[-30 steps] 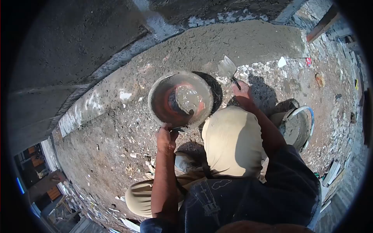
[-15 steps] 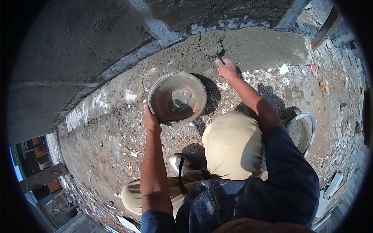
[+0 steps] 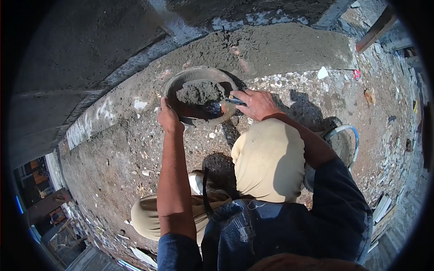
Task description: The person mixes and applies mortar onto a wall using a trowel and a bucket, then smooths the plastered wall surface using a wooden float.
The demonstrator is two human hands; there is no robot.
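My left hand (image 3: 170, 118) is closed on the near left rim of a round, mortar-crusted basin (image 3: 170, 88), thumb at the edge. The basin tilts a little. My right hand (image 3: 259, 105) grips the handle of a trowel (image 3: 234, 100) at the basin's right rim. A heap of wet grey mortar (image 3: 200, 92) lies inside the basin at the trowel's end and hides its blade. Behind the basin runs a strip of rough wet mortar (image 3: 298, 47) along the wall's foot, with a reddish bare patch showing.
A grey plastered wall (image 3: 90, 49) rises at the upper left. To the right of my knee stands a bucket (image 3: 357, 143) with a pale blue rim. Rubble and white chips litter the ground (image 3: 117, 153). A wooden post (image 3: 377, 29) leans at the upper right.
My right hand has come back from the mortar strip to the basin with the trowel. A heap of mortar now shows in the basin, and a reddish patch is exposed on the strip.
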